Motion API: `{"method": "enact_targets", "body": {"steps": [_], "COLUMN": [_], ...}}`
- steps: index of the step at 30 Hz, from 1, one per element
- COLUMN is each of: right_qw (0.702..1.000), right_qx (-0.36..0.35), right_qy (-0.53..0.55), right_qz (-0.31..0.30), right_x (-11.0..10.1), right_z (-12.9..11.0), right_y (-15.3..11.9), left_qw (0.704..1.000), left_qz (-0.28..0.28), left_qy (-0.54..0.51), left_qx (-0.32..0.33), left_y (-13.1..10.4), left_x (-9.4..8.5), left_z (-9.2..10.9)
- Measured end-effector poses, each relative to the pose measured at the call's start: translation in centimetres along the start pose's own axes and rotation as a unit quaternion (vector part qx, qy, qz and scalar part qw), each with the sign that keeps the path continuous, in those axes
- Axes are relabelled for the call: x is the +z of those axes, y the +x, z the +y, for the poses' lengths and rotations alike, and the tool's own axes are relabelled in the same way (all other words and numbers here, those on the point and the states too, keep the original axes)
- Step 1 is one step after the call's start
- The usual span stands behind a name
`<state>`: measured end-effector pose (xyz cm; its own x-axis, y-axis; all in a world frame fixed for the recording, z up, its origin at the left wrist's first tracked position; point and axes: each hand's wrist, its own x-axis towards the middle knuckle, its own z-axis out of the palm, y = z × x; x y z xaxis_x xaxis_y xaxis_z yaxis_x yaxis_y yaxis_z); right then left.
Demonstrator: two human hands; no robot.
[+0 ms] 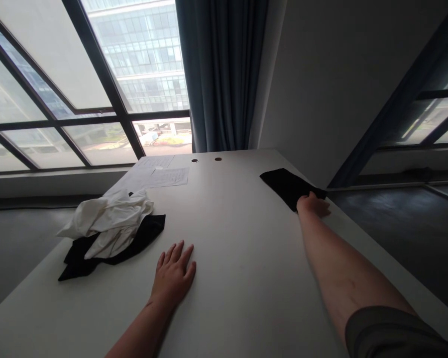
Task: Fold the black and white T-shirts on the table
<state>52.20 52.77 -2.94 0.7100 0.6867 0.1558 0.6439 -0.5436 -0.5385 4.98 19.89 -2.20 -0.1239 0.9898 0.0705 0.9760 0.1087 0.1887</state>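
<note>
My left hand lies palm down on the white table, its fingers spread and nothing in them. At the right side, my right hand reaches out to the near right edge of a flat, folded black cloth. The thumb touches the cloth, while the other fingers point right, apart from the thumb and slightly blurred. Left of my left hand is a crumpled white cloth, heaped on top of another black cloth whose ends stick out below it.
Sheets of paper with writing lie at the table's far left. Two round cable holes sit near the far edge. Beyond are a blue curtain, large windows and a grey wall. Dark floor shows on the right.
</note>
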Motion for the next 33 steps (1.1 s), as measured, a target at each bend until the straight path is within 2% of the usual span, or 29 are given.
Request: {"method": "enact_targets", "body": {"steps": [5, 11, 14, 16, 19, 21, 26, 33], "right_qw": [0.998, 0.997, 0.998, 0.996, 0.982, 0.971, 0.972, 0.976], "right_qx": [0.049, 0.060, 0.005, -0.067, -0.182, -0.223, -0.210, -0.191], "right_qy": [0.001, 0.013, 0.012, -0.007, -0.054, -0.078, -0.094, -0.096], "right_qz": [0.026, 0.043, 0.059, 0.055, -0.002, -0.034, -0.044, -0.051], "right_x": [0.8, 0.2, -0.2, -0.4, -0.8, -1.0, -1.1, 0.0], "right_z": [0.7, 1.0, 2.0, 2.9, 4.1, 4.3, 3.4, 2.1], "right_y": [1.4, -0.3, -2.4, -3.8, -5.5, -6.0, -5.6, -3.6], "left_qw": [1.000, 1.000, 1.000, 1.000, 1.000, 1.000, 0.999, 1.000], "left_qz": [0.005, 0.020, 0.018, 0.012, -0.004, -0.007, -0.014, 0.005], "left_qy": [0.000, -0.006, -0.005, -0.005, 0.004, 0.015, 0.033, 0.026], "left_qx": [-0.008, -0.003, 0.001, 0.003, 0.000, -0.002, 0.000, 0.004], "left_y": [0.4, 0.3, 0.3, 0.4, 0.3, 0.3, 0.1, 0.2], "left_x": [-0.4, -0.1, 0.1, 0.1, -0.3, -0.6, -0.8, 0.0], "left_z": [0.3, 0.1, -0.1, 0.0, 0.2, 0.5, 0.6, 0.3]}}
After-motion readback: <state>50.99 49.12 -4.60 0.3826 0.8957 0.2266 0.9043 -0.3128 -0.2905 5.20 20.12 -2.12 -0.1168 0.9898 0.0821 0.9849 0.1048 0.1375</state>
